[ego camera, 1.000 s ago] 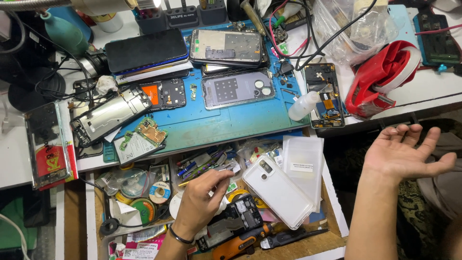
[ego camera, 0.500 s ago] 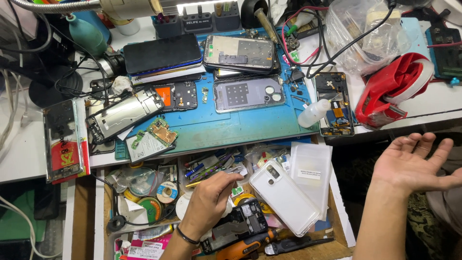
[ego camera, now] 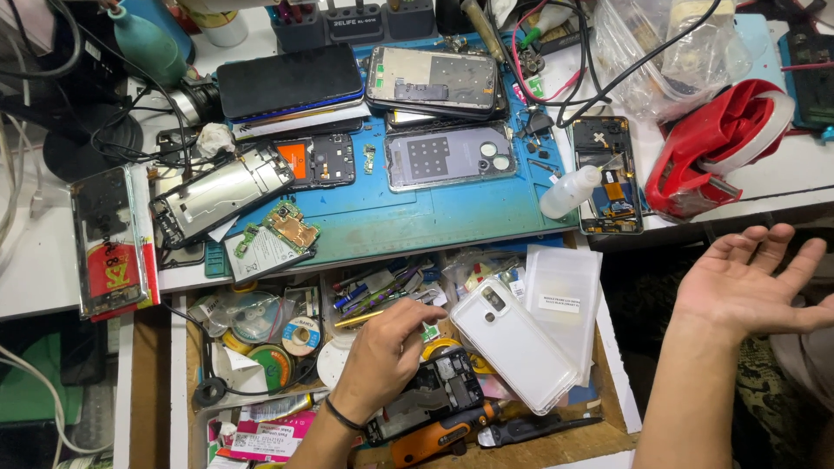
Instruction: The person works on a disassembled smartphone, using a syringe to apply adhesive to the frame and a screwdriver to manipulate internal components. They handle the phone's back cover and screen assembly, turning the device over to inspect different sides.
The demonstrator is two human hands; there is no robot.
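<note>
Reaching into the open drawer (ego camera: 625, 408) with our left hand (ego camera: 382, 356) while our right hand (ego camera: 751, 278) hangs open, palm up, off the tabletop's edge.

Nearest us, an orange-handled screwdriver (ego camera: 439, 434) lies just below our left hand, whose fingers curl loosely with the tips pinching at a thin gold tool (ego camera: 360, 319); whether they grip it we cannot tell. Just beside it sits a clear phone case (ego camera: 512, 343). Farther off, on the blue mat (ego camera: 417, 217), lie a grey phone back (ego camera: 447, 156) and a small white bottle (ego camera: 569, 191).
</note>
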